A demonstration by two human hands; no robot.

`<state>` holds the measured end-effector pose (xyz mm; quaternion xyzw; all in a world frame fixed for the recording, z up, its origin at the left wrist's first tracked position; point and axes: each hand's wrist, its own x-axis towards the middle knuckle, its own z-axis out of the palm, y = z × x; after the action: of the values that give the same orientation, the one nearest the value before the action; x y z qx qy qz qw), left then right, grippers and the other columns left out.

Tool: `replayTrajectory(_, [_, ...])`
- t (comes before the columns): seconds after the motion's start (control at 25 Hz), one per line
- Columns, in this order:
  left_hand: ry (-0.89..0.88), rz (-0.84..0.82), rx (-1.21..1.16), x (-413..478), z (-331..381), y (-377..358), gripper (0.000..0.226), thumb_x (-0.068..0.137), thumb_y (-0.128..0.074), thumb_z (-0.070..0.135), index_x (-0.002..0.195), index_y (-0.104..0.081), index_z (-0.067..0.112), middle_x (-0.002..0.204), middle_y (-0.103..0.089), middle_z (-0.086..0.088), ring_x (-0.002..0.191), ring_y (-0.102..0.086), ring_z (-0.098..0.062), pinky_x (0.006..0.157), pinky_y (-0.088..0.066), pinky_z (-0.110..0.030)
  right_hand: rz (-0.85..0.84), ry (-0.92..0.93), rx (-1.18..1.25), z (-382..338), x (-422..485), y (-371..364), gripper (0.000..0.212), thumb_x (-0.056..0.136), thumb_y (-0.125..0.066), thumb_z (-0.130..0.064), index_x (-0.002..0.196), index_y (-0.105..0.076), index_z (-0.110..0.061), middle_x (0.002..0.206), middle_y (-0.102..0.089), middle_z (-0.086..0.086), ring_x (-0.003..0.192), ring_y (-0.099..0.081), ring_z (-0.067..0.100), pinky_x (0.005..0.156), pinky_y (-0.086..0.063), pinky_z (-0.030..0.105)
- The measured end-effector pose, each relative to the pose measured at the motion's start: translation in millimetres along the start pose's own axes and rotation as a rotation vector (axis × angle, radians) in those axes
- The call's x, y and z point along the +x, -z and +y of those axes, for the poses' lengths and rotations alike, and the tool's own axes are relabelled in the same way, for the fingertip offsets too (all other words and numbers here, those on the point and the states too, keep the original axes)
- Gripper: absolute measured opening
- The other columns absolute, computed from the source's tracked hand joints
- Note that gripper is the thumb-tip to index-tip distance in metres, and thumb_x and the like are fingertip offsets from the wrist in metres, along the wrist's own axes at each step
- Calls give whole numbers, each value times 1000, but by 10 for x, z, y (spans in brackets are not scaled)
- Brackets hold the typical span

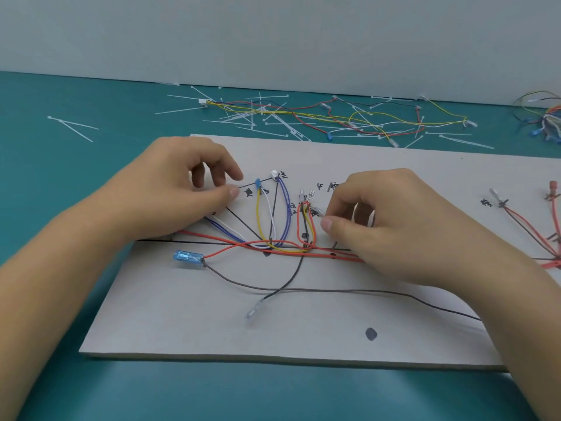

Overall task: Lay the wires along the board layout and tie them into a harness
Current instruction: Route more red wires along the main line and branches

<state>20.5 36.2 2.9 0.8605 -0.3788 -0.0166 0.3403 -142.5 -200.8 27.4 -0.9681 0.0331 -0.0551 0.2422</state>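
A teal table (60, 183) fills the view, and a pale grey rectangular board (212, 323) marked with black layout lines lies on it at centre. Beyond the board, at twelve o'clock, loose white cable ties (267, 117) and a spare multicoloured wire bundle (349, 117) are scattered on the table. The left hand (182, 189) rests on the board at ten o'clock, its grip loose and holding nothing, with the thumb tip down by a drawn line. The right hand (394, 226) sits at two o'clock. Its grip is narrow, thumb and forefinger pinching a clear-sleeved terminal (316, 211) just beside a red and yellow wire loop. The harness wires (273, 247) cross in a bunch at the board's middle and branch up to a small white connector (274, 174) at twelve o'clock. A blue-sleeved terminal (187, 257) lies at eight o'clock, and a loose clear terminal on a black wire (253, 312) at six.
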Motion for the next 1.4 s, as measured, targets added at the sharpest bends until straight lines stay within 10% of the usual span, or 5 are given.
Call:
replayTrajectory(1.0, [152,60,-184,100,-47,-110,16,96,-68,43,89,-76,30,57,-62,5,51,-51,-9,53,-42,-23,-64,18,24,10,-8,-62,13,89,-65,-33,78,-70,-27,78,-65,-13,81,-58,4,68,-47,23])
replayTrajectory(1.2, [398,100,-142,560,-130,33,14,89,-72,44,93,-72,31,82,-74,0,59,-70,-13,65,-51,-28,-65,15,32,19,-3,-75,12,90,-65,-28,78,-69,-27,74,-64,-12,80,-58,1,72,-46,22])
replayTrajectory(1.4, [448,81,406,1519,-485,33,55,93,-65,10,147,-52,16,147,-46,-15,129,-53,-40,107,-45,-45,-63,-2,43,28,30,-87,13,90,-65,-28,77,-68,-25,71,-65,-11,71,-59,2,59,-47,21])
